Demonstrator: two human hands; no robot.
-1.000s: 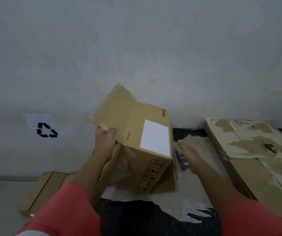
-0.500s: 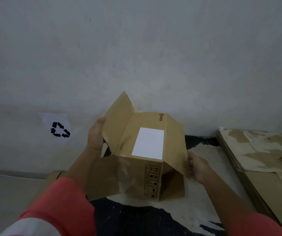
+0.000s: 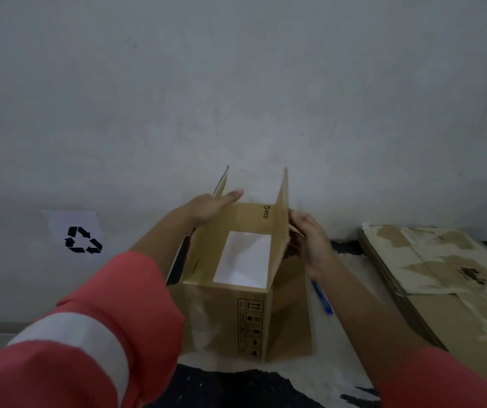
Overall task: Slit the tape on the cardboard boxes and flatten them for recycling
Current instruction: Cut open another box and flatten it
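A brown cardboard box (image 3: 230,316) with a white label on its top face stands on the worn mat in front of me, its two far flaps raised upright. My left hand (image 3: 209,206) lies against the left flap with fingers straight. On the other side, my right hand (image 3: 310,240) holds the right flap at its outer face, fingers curled round its edge. A blue cutter (image 3: 321,297) lies on the mat just right of the box, partly hidden under my right forearm.
A stack of flattened, torn cardboard (image 3: 448,275) lies at the right. A white sheet with a black recycling symbol (image 3: 81,240) is stuck low on the grey wall (image 3: 236,83) at the left. The black-and-white mat (image 3: 236,384) extends toward me.
The box has turned square to me and both far flaps now stand upright. My right hand left the blue cutter on the mat and took the right flap; my left hand moved onto the left flap.
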